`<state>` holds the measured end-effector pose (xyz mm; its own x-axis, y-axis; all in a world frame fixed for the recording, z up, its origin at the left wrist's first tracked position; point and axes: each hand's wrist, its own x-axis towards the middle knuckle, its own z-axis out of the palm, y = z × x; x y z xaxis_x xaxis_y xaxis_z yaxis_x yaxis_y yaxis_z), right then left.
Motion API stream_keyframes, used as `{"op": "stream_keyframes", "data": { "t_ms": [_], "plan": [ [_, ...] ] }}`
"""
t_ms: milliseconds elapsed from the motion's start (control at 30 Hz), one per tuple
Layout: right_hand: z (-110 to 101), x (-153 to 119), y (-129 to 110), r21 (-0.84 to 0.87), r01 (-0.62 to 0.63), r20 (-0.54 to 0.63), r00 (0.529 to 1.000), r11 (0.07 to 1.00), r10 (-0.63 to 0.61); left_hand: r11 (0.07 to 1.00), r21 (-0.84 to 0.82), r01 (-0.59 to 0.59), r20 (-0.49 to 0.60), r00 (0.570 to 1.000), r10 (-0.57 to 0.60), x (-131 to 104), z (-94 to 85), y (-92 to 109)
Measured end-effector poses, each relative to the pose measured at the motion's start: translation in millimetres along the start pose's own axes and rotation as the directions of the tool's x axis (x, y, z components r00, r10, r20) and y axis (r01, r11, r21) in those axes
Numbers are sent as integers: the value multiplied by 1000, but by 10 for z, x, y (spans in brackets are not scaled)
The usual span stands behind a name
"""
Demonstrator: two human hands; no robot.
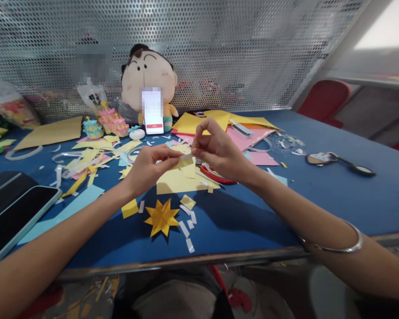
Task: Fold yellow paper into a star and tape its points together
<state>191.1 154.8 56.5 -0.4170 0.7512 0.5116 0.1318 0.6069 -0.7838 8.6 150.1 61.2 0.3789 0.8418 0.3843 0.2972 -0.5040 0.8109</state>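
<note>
My left hand (146, 168) and my right hand (216, 150) are raised over the middle of the table, fingertips pinched around a small whitish strip (186, 157). The left thumb and fingers grip its left end, the right thumb and index finger its right end. Beneath them lies a pale yellow sheet (173, 184). Nearer the front edge rests a folded golden paper star (162, 218), with several white paper bits (184, 229) just to its right. A yellow square (129, 208) is left of the star. Red-handled scissors (219, 178) lie partly hidden under my right hand.
Paper scraps (86, 164) spread across the left. A phone (23, 217) lies front left; a lit phone (153, 115) leans on a plush doll (149, 71). Behind are yellow sheets (199, 123) and a stapler (241, 129). A black-handled item (361, 169) is at right.
</note>
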Motion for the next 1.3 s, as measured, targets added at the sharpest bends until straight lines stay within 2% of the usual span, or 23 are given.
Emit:
{"op": "stream_keyframes", "data": {
  "t_ms": [367, 633, 800, 933, 1033, 1300],
  "plan": [
    [7, -10, -6, -108, 39, 8, 999, 993, -38, 999, 43, -1, 5, 1000, 1, 1, 7, 8],
    [60, -23, -72, -253, 76, 28, 997, 965, -71, 956, 279, -93, -15, 995, 101, -12, 53, 12],
    [66, -31, -57, -336, 78, 27, 997, 939, -73, 920, 369, -136, -26, 987, 156, -21, 39, 4],
    [63, -25, -29, -384, 28, -36, 998, 923, -45, 911, 390, -134, -42, 986, 163, -20, 29, 11],
    [59, -18, -19, -419, 31, -37, 998, 907, -52, 910, 394, -127, -47, 986, 158, -17, 32, 16],
    [89, -17, 0, -515, 127, -13, 988, 848, -156, 915, 386, -122, -8, 991, 136, -20, 66, -13]
  ]
}}
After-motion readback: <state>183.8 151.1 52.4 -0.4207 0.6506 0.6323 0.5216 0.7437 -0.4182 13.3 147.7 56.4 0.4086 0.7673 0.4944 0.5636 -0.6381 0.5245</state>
